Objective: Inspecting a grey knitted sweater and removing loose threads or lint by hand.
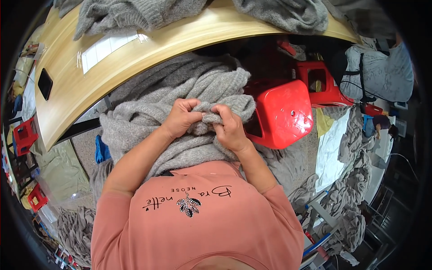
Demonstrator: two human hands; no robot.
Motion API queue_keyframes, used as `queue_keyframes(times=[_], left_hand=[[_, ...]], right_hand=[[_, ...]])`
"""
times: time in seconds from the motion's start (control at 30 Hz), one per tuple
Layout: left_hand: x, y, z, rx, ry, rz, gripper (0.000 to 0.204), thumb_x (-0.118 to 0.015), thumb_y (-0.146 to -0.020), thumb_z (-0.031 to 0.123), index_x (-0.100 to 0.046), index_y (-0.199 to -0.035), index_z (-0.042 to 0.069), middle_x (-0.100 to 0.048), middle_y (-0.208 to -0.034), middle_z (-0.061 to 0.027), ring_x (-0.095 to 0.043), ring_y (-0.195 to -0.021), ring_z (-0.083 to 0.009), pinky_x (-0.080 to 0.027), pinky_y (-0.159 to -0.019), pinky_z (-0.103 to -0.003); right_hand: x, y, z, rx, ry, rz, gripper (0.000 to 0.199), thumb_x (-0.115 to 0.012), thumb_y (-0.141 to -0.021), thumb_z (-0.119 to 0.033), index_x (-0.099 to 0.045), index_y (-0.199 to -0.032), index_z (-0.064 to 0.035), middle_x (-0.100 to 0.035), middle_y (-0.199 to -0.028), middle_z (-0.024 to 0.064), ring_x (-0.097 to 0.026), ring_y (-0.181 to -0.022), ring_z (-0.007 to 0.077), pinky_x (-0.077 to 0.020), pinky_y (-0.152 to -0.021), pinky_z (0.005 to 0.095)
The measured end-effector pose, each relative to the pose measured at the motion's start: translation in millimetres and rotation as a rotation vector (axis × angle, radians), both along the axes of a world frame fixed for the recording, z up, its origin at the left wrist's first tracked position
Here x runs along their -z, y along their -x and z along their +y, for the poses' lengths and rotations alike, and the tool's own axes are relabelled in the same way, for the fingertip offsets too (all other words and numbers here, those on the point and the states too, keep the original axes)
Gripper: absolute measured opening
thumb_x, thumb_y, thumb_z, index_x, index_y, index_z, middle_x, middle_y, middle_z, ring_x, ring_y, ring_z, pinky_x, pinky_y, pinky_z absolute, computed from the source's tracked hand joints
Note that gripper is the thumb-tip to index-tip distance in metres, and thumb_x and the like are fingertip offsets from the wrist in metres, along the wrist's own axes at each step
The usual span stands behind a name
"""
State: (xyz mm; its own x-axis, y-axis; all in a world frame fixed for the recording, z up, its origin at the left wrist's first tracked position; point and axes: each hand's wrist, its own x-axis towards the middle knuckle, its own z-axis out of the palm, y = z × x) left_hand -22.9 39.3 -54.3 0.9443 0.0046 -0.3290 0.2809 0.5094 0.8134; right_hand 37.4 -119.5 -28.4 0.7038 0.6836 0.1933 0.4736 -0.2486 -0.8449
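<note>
While the left hand (183, 118) pinches a fold of the grey knit (135, 119) between thumb and curled fingers, the right hand (229, 128) pinches the same fabric just beside it, with a narrow strip of cloth bunched up between the two. What exactly lies under the fingertips is too small to tell. The knit is heaped over the lap, against the pink shirt (202, 238), and its far folds reach under the edge of the table (58, 63).

On the table, a phone (45, 84) lies near the left end, white paper (105, 50) lies flat to the right of it, and two grey piles (126, 18) rest along the far side. A red stool (288, 112) stands just right of the knit, with another stool (315, 81) behind it. Farther right, a person (380, 74) in pale, patterned clothing is near the table. A blue bag (102, 148) lies on the left.
</note>
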Motion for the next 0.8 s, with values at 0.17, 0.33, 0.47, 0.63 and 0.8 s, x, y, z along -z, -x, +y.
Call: queue_keyframes(times=[0.17, 0.33, 0.47, 0.63, 0.8], left_hand=[[-6, -1, 1, 0.08, -0.059, -0.001, 0.012, -0.062, -0.069, -0.002, -0.062, -0.081, 0.0, -0.06, -0.073, 0.0012, -0.053, -0.065, -0.0044, -0.042, -0.059, -0.019], [-12, -2, 0, 0.143, 0.062, 0.0, 0.009, -0.063, -0.072, 0.003, -0.062, -0.08, 0.0, -0.061, -0.072, -0.0003, -0.053, -0.064, -0.0051, -0.043, -0.058, -0.02], [-13, -6, -1, -0.008, 0.167, 0.117, 0.007, -0.06, -0.076, 0.005, -0.062, -0.081, 0.0, -0.063, -0.075, -0.003, -0.056, -0.064, -0.0065, -0.044, -0.059, -0.021], [-15, -5, -5, 0.026, 0.079, 0.068, 0.005, -0.06, -0.076, 0.005, -0.06, -0.079, 0.002, -0.06, -0.073, 0.0004, -0.052, -0.06, -0.0044, -0.042, -0.055, -0.019], [-1, 0, 0, 0.054, 0.151, 0.11, 0.003, -0.06, -0.076, 0.005, -0.06, -0.078, 0.002, -0.058, -0.069, 0.0024, -0.049, -0.058, -0.0026, -0.039, -0.053, -0.018]], right_hand=[[9, 1, -1, 0.095, -0.11, -0.014, 0.027, -0.053, -0.067, 0.012, -0.054, -0.091, -0.0009, -0.058, -0.082, 0.0138, -0.059, -0.07, 0.0286, -0.0471, -0.063, 0.0299], [11, 1, -1, 0.187, -0.183, 0.02, 0.03, -0.053, -0.065, 0.013, -0.056, -0.091, -0.001, -0.057, -0.076, 0.0124, -0.058, -0.066, 0.0273, -0.047, -0.061, 0.0301], [-3, 0, -5, 0.05, -0.167, -0.288, 0.029, -0.055, -0.061, 0.01, -0.058, -0.087, 0.0, -0.057, -0.076, 0.0126, -0.056, -0.062, 0.027, -0.0467, -0.057, 0.0317], [-12, 18, 0, -0.199, -0.196, -0.361, 0.029, -0.058, -0.057, 0.008, -0.057, -0.086, 0.0012, -0.057, -0.077, 0.0128, -0.054, -0.06, 0.0262, -0.0447, -0.052, 0.0314], [-4, 8, 0, -0.025, -0.194, -0.529, 0.035, -0.058, -0.053, 0.009, -0.054, -0.088, 0.001, -0.056, -0.082, 0.0135, -0.054, -0.061, 0.0266, -0.0449, -0.052, 0.0325]])
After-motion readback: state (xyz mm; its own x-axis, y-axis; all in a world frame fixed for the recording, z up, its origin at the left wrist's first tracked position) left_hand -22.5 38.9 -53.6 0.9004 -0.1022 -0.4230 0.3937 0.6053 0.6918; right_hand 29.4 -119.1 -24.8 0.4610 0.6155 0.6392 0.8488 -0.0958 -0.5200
